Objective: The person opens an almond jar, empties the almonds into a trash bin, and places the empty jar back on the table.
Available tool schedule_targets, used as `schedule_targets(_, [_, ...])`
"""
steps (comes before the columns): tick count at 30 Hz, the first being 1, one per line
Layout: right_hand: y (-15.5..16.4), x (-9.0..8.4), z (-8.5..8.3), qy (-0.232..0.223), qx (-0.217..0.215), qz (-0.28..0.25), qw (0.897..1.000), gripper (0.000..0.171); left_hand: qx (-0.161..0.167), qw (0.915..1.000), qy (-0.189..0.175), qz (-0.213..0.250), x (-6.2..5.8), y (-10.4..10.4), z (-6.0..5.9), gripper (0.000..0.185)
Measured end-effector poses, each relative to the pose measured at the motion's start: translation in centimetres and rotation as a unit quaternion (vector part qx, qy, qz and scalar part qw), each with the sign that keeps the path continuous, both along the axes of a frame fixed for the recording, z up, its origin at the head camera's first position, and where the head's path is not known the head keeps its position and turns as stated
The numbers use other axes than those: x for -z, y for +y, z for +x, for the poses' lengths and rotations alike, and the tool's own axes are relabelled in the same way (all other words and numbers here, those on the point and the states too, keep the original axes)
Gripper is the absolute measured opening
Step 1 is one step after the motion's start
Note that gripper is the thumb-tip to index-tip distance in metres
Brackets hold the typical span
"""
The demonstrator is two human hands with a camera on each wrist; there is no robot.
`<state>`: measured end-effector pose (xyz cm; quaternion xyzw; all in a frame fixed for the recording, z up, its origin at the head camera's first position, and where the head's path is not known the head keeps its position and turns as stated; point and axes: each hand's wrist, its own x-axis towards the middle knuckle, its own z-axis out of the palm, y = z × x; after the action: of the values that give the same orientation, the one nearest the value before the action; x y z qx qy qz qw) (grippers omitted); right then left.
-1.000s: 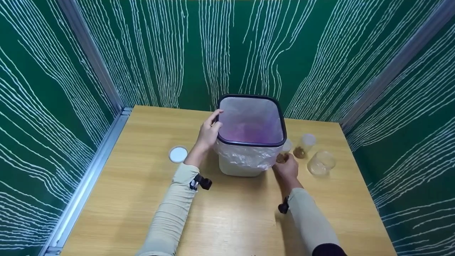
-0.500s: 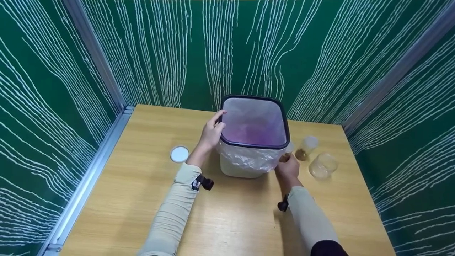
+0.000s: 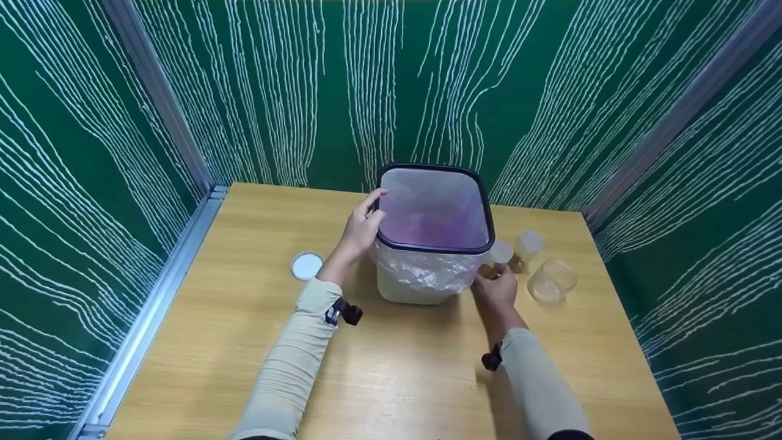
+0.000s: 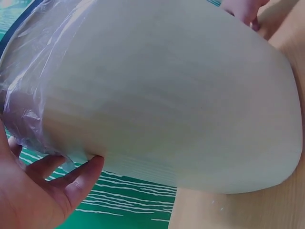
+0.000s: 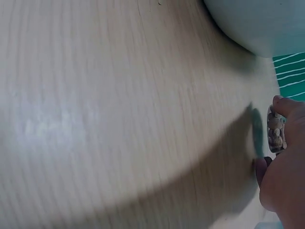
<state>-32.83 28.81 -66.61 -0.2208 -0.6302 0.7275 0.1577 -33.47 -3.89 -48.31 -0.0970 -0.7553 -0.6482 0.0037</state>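
Note:
A pale trash bin [image 3: 410, 292] with a black rim stands on the table, lined with a clear plastic bag [image 3: 427, 269] folded over its top. My left hand [image 3: 360, 227] holds the bin's left upper edge; in the left wrist view its fingers touch the outside, by the bag. At the bin's right side, my right hand [image 3: 498, 288] grips a small clear jar [image 3: 501, 252] with a pale round top. Brown pebble-like pieces [image 5: 275, 129] show in it in the right wrist view. Part of this jar is hidden by the fingers.
Another small jar [image 3: 531, 242] with brown contents stands just behind the held one. A wider clear jar [image 3: 551, 281] is at the right. A white round lid [image 3: 306, 266] lies left of the bin. Green walls [image 3: 330, 91] with white lines enclose the table.
The right hand has shifted slightly right with the small jar, whose pale top now shows more fully beside the bin. The left hand stays on the bin.

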Motion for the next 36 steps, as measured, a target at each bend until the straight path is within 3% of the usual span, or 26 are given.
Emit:
schedule_targets(2, [-0.1,-0.3,0.4,0.000,0.007,0.013,1.000,0.045,0.005,0.9999,-0.010,-0.003,0.0,-0.1,0.1,0.050])
schedule_targets(4, [-0.2,-0.6,0.9,-0.013,0.006,0.064,0.998,0.056,0.011,0.9997,-0.020,-0.004,0.0,-0.2,0.1,0.051])
schedule_targets(8, [0.0,-1.4,1.9,0.006,-0.009,0.104,0.995,0.053,0.018,0.9996,-0.024,0.003,0.1,-0.3,0.2,0.054])
schedule_targets(12, [0.6,-2.3,2.8,0.005,-0.014,0.269,0.963,0.041,0.022,0.9993,-0.028,0.013,0.1,-0.5,0.4,0.055])
schedule_targets(15, [0.8,-2.9,3.3,0.024,-0.016,0.315,0.949,0.039,0.031,0.9988,-0.036,0.013,0.1,-0.8,0.5,0.055])
schedule_targets(21, [0.8,-4.5,4.6,0.054,-0.021,0.318,0.946,0.044,0.036,0.9987,-0.034,0.013,0.1,-0.9,0.9,0.057])
schedule_targets(29, [0.4,-6.7,6.9,0.078,-0.026,0.313,0.946,0.047,0.010,0.9993,0.036,0.006,0.4,-1.1,2.2,0.055])
schedule_targets(36, [-0.1,-7.4,9.9,0.101,-0.016,0.323,0.941,0.047,0.018,0.9981,0.057,0.012,1.1,-1.8,4.3,0.049])
